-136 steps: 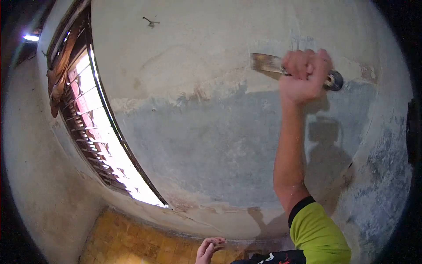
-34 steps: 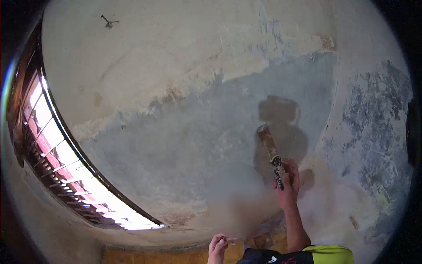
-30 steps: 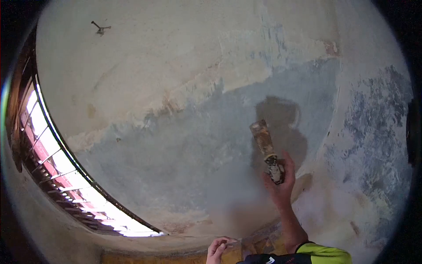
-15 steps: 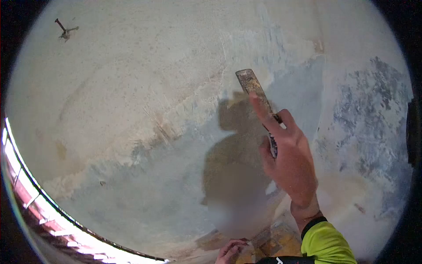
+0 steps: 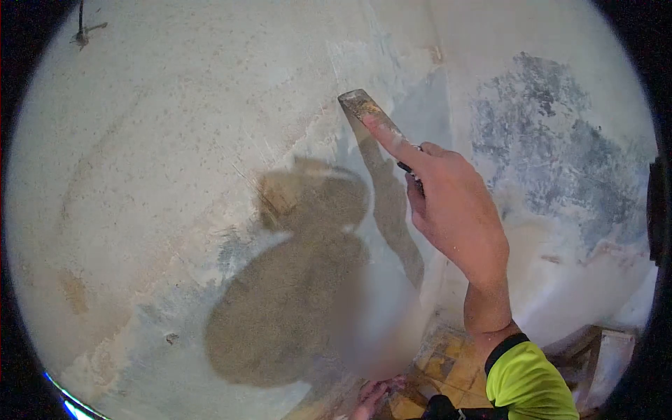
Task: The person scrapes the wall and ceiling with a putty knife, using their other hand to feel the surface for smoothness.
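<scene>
My right hand (image 5: 458, 210) grips a scraper (image 5: 360, 105), its index finger stretched along the worn, stained blade. The blade's tip is at the wall, on or very close to the border between the cream and the grey-blue surface; contact is hard to make out. Part of the dark handle shows under the fingers. Low at the bottom edge, my left hand (image 5: 378, 395) is partly in view with its fingers curled; what it may hold is hidden. The wall (image 5: 175, 140) has rough, peeling edges and scratches.
A metal nail or hook (image 5: 82, 31) sticks out of the wall at top left. To the right, the adjoining wall carries a dark patchy area (image 5: 546, 112). Below are yellowish floor tiles (image 5: 465, 367) and a pale board-like piece (image 5: 612, 364). My shadow falls across the wall.
My view has turned to the right and down, so the bright opening at lower left has mostly gone from sight. The scraper now tilts more to the left, and the shadow has shifted left.
</scene>
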A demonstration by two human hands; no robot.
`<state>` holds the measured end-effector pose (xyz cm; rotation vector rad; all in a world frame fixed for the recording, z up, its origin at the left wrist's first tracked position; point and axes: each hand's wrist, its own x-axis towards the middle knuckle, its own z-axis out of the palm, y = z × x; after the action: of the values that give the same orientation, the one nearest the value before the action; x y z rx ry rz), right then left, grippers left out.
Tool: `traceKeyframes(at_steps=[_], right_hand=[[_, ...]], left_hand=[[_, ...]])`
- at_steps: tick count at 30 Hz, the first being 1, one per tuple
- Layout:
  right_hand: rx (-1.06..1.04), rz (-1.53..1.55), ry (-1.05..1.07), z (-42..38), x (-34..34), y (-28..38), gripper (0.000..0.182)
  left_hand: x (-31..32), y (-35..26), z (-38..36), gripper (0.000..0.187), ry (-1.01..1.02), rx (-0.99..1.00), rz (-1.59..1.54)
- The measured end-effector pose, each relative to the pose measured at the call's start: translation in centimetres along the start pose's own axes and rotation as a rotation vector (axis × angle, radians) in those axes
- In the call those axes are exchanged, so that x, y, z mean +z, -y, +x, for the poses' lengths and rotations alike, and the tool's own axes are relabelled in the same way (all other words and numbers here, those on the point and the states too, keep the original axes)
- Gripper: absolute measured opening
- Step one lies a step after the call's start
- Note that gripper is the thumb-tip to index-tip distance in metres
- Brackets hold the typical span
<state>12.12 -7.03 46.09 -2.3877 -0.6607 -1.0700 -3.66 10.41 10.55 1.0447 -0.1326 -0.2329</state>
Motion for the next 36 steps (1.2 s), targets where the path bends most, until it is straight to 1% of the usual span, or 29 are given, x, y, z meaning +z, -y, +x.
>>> traceKeyframes(at_steps=[3, 5, 8, 9, 11, 12, 14, 15, 16, 18, 19, 21, 22, 24, 25, 27, 28, 30, 31, 33, 36], right_hand=[[0.063, 0.013, 0.027, -0.8, 0.7, 0.5, 0.072], [0.026, 0.046, -0.021, -0.5, 1.2, 0.4, 0.071], [-0.034, 0.070, -0.144, 2.3, 1.8, -0.6, 0.066], [-0.055, 0.082, -0.192, 3.0, 2.0, -0.8, 0.064], [-0.095, 0.122, -0.183, 2.7, 1.3, -0.7, 0.056], [-0.111, 0.144, -0.172, 2.3, 1.1, -0.8, 0.053], [-0.108, 0.309, -0.151, 1.2, 1.6, -1.2, 0.056], [-0.102, 0.392, -0.142, 0.5, 1.9, -1.4, 0.058], [-0.077, 0.485, -0.080, -0.2, 2.2, -1.7, 0.055], [-0.030, 0.665, 0.043, -1.3, 2.9, -2.4, 0.051], [0.018, 0.728, 0.082, -1.7, 3.2, -2.3, 0.052], [0.118, 0.853, 0.163, -2.2, 3.8, -2.3, 0.055], [0.119, 0.896, 0.157, -2.0, 4.1, -2.5, 0.053], [0.129, 0.983, 0.147, -1.5, 4.5, -3.0, 0.050], [0.115, 1.059, 0.076, -0.9, 4.9, -3.2, 0.045], [0.090, 1.209, -0.071, 0.7, 5.9, -3.6, 0.038], [0.081, 1.204, -0.073, 1.8, 6.3, -3.9, 0.033], [0.066, 1.194, -0.076, 3.8, 6.7, -4.4, 0.030], [0.094, 1.302, 0.006, 4.5, 6.4, -4.6, 0.029], [0.146, 1.521, 0.176, 5.5, 5.6, -4.4, 0.030], [0.200, 1.509, 0.298, 5.6, 5.3, -4.2, 0.031]], left_hand=[[0.9, -2.0, 0.2, 0.040, 0.024, -0.062, 0.063], [0.9, -1.8, 0.6, 0.042, 0.036, -0.061, 0.128], [1.2, -2.1, 2.1, 0.032, 0.058, -0.117, 0.151], [1.7, -3.0, 2.3, 0.032, 0.074, -0.032, 0.213], [3.0, -5.9, 4.0, 0.033, 0.106, 0.161, 0.341], [3.4, -6.9, 4.9, 0.034, 0.108, 0.257, 0.337], [4.2, -9.1, 7.3, 0.036, 0.117, 0.454, 0.337], [6.0, -10.9, 8.1, 0.038, 0.065, 0.468, 0.299], [7.9, -12.7, 8.9, 0.039, 0.016, 0.484, 0.260], [10.0, -14.6, 11.0, 0.040, -0.024, 0.537, 0.325], [11.1, -15.4, 12.1, 0.041, -0.046, 0.568, 0.353], [13.7, -17.3, 13.5, 0.047, -0.096, 0.500, 0.334], [14.7, -17.9, 14.1, 0.053, -0.123, 0.460, 0.325], [14.8, -18.3, 16.1, 0.052, -0.101, 0.436, 0.347], [14.9, -18.5, 16.9, 0.052, -0.088, 0.426, 0.357], [16.1, -19.0, 17.4, 0.050, -0.126, 0.466, 0.329], [16.8, -19.2, 17.5, 0.050, -0.143, 0.483, 0.317], [17.9, -19.0, 17.9, 0.046, -0.106, 0.524, 0.311], [18.4, -19.0, 17.9, 0.044, -0.089, 0.545, 0.309], [19.4, -19.9, 17.6, 0.039, -0.090, 0.504, 0.233], [20.2, -22.1, 17.5, 0.033, -0.106, 0.436, 0.099]])
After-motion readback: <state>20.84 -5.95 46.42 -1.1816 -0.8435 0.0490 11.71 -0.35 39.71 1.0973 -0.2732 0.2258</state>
